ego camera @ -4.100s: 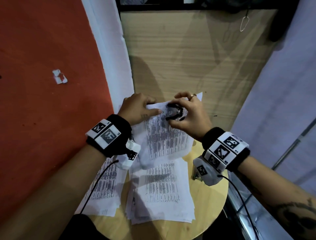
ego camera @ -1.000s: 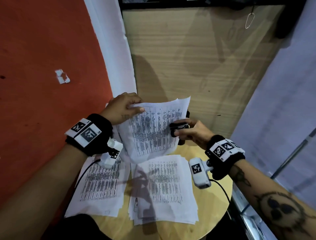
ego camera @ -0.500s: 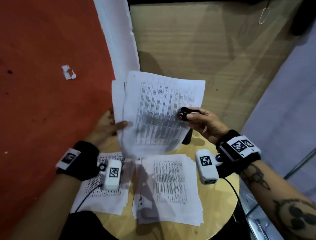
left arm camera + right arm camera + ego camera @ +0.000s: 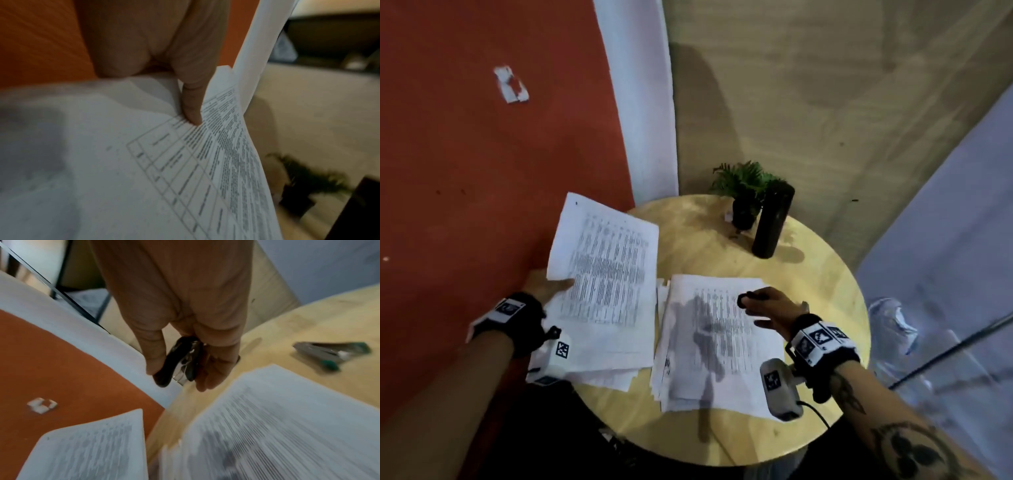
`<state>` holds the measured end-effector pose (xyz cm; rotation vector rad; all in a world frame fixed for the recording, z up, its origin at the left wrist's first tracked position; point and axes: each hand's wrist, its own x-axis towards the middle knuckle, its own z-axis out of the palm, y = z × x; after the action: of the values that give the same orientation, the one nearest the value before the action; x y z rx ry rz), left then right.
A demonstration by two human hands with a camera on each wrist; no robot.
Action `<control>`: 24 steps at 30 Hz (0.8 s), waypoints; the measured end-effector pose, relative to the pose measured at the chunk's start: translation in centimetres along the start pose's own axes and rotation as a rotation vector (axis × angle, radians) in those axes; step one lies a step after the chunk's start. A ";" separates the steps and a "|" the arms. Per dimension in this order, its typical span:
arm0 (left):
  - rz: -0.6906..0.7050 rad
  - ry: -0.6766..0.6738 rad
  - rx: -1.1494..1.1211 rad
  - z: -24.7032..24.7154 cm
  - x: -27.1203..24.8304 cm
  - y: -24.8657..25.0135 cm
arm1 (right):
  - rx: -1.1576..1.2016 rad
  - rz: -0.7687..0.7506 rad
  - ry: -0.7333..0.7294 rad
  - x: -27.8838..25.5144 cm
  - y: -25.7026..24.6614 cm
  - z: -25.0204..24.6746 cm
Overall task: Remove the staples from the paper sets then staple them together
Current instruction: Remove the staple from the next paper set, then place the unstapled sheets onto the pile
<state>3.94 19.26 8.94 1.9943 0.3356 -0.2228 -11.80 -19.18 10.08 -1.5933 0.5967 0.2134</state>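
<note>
Head view: left hand [image 4: 544, 286] pinches printed sheets [image 4: 604, 270], text illegible; right hand [image 4: 768, 306] grips staple remover [image 4: 743, 300]

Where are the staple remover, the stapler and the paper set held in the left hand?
staple remover [image 4: 180, 363], right wrist view, black handle and metal jaw.
stapler [image 4: 329, 353], right wrist view, grey body.
paper set [image 4: 606, 270], head view, printed middle of the top sheet.

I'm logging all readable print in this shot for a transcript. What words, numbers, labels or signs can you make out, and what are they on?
No text here can be read.
Held sheet in the left hand: a ruled table of print, too blurred.
Right stack: rows of print, too small.
Left stack: rows of print, too small.
Wrist bands: square black-and-white coded markers, no letters.
Staple remover in the right hand and stapler: no legible marking.
</note>
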 end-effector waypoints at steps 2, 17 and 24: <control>-0.100 -0.002 0.124 0.9 0.6 -2.7 | -0.053 0.066 0.025 1.5 3.2 1.3; -0.117 0.053 0.428 3.2 7.1 -5.9 | -0.047 0.060 0.127 7.1 13.6 0.5; 0.226 0.022 0.399 13.1 4.4 -0.3 | 0.032 -0.018 0.115 7.1 13.9 1.0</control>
<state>7.85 8.18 1.72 2.4094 0.0787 -0.1301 -12.48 -20.05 -5.56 -1.5871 0.6706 0.0989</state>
